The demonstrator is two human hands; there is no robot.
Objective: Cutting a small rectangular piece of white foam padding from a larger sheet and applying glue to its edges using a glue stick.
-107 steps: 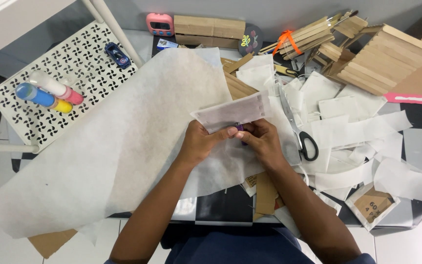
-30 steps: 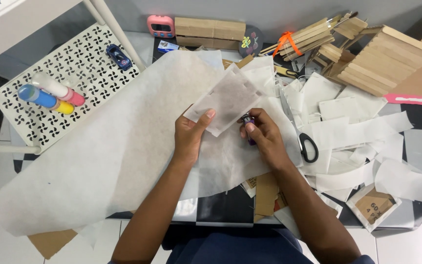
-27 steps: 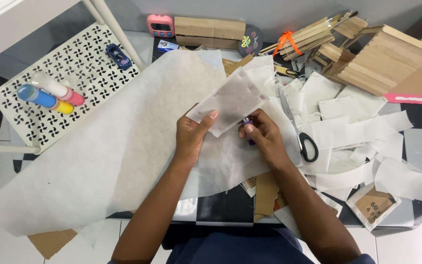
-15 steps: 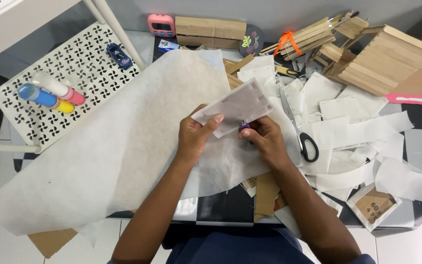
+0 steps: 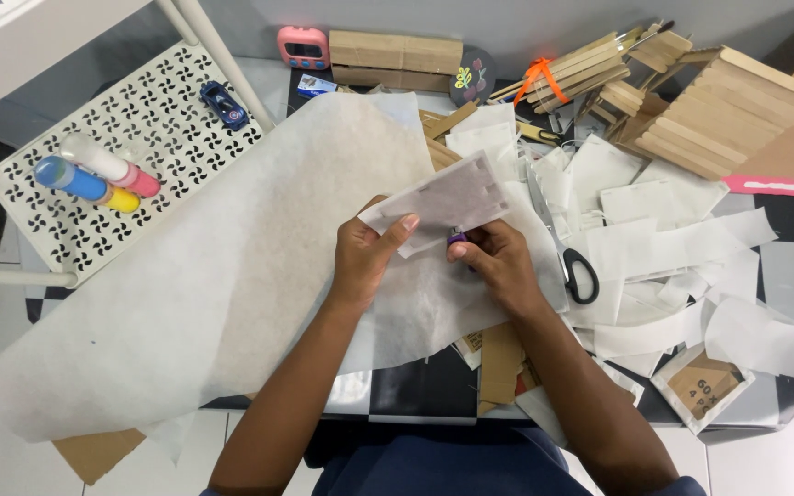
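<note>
Your left hand point(image 5: 367, 259) pinches the small translucent paper pouch point(image 5: 438, 200) by its lower left edge, thumb on top, and the pouch now lies flatter and lower than a moment ago, when you had tipped it up toward the wall. Your right hand point(image 5: 496, 260) is closed around a small purple object point(image 5: 457, 238) (a lighter or glue stick, too hidden to tell) at the pouch's lower edge. That edge seems to be the one being worked. Everything sits above the large white sheet point(image 5: 213, 276), with the scissors point(image 5: 570, 259) just right.
</note>
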